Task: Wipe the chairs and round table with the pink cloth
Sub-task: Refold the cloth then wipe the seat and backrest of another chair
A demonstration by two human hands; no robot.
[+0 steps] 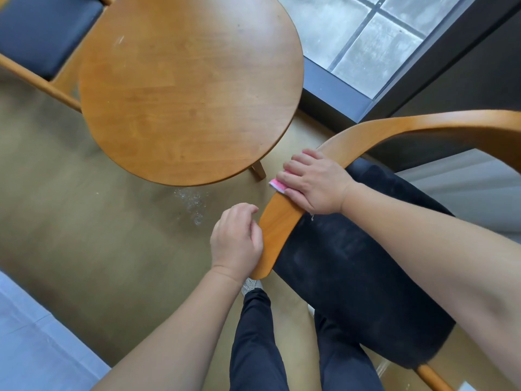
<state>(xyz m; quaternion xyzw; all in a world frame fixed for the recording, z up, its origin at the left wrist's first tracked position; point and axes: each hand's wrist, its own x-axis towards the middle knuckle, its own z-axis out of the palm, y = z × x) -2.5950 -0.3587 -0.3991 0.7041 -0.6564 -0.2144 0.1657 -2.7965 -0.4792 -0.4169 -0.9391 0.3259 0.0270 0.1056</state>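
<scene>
A near chair with a curved wooden armrest [277,230] and a dark cushioned seat [352,263] fills the right side. My right hand [313,183] lies flat on the armrest, pressing the pink cloth [277,185] against the wood; only the cloth's left edge shows under the fingers. My left hand [236,241] sits at the armrest's lower end, fingers loosely curled beside the wood, holding nothing. The round wooden table [189,88] stands above the hands. A second chair with a dark seat [42,29] is at the top left.
A window sill and glass [366,38] run along the top right. The floor [84,207] is tan, with a pale scuff patch [193,203] below the table edge. My legs in dark trousers [256,340] and a shoe are at the bottom centre.
</scene>
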